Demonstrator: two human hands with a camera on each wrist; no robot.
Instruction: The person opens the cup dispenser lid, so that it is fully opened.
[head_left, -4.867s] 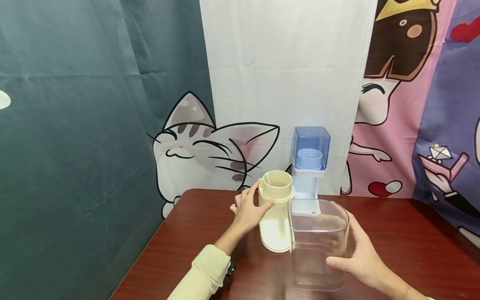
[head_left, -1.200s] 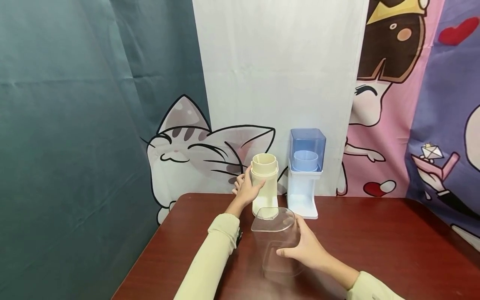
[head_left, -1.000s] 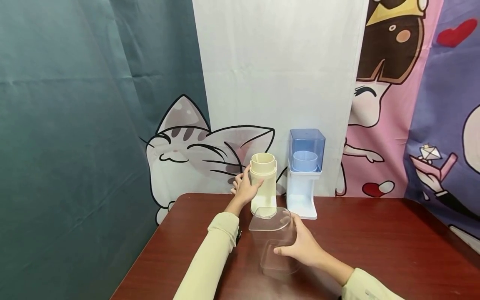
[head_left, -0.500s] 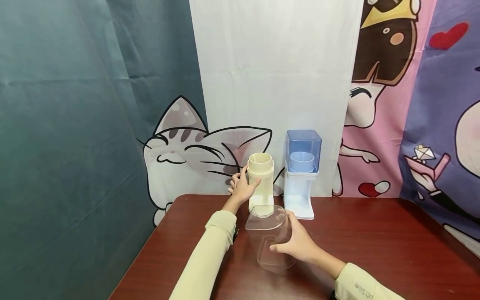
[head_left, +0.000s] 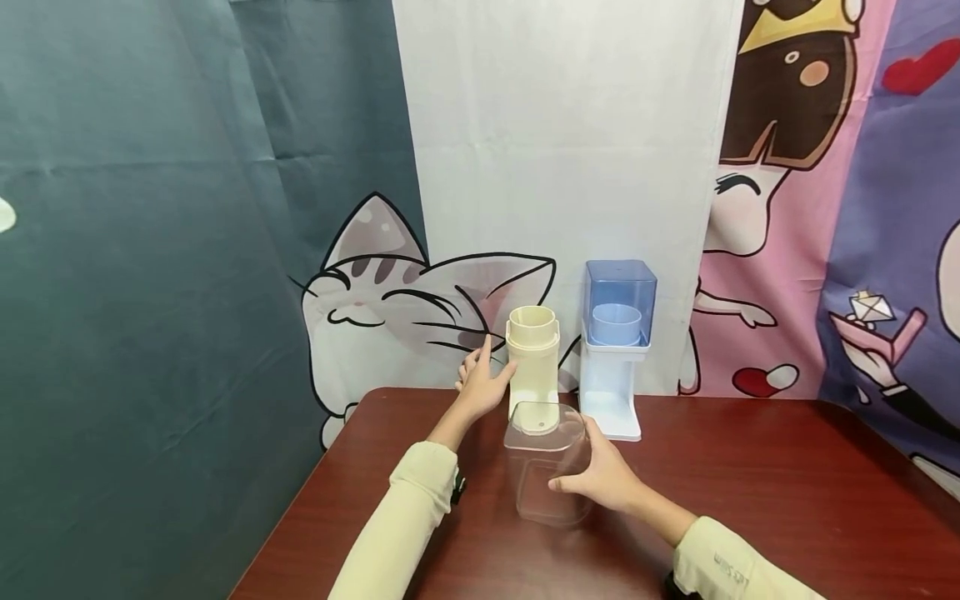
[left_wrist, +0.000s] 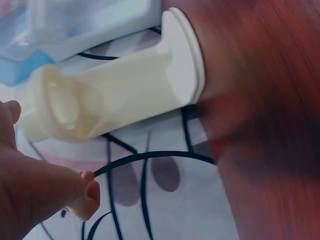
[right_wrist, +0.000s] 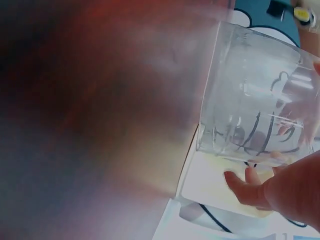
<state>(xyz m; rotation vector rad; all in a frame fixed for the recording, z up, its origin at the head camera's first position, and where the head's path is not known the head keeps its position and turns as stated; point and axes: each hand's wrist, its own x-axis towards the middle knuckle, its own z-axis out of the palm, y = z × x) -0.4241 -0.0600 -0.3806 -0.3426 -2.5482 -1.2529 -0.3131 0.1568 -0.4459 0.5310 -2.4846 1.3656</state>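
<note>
A cream dispenser stand (head_left: 533, 367) with a round collar on top stands upright at the back of the table. Just left of it is my left hand (head_left: 480, 390), thumb and fingers spread; the left wrist view shows a gap between this hand (left_wrist: 45, 185) and the stand (left_wrist: 130, 80). In front of the stand, my right hand (head_left: 609, 479) grips the right side of a clear plastic container (head_left: 551, 492). Seen from the right wrist, its thumb and fingers curve around the clear container (right_wrist: 260, 95). I cannot tell whether its base touches the table.
A white dispenser (head_left: 609, 396) with a blue see-through top (head_left: 621, 292) stands right of the cream stand. Behind the reddish-brown table (head_left: 750, 492) hangs a printed cloth (head_left: 555, 150) with cartoon figures.
Since the oldest frame, the cream stand has moved back beside the blue-topped dispenser, and the clear container has shifted left in front of it. My left hand has just come off the stand.
</note>
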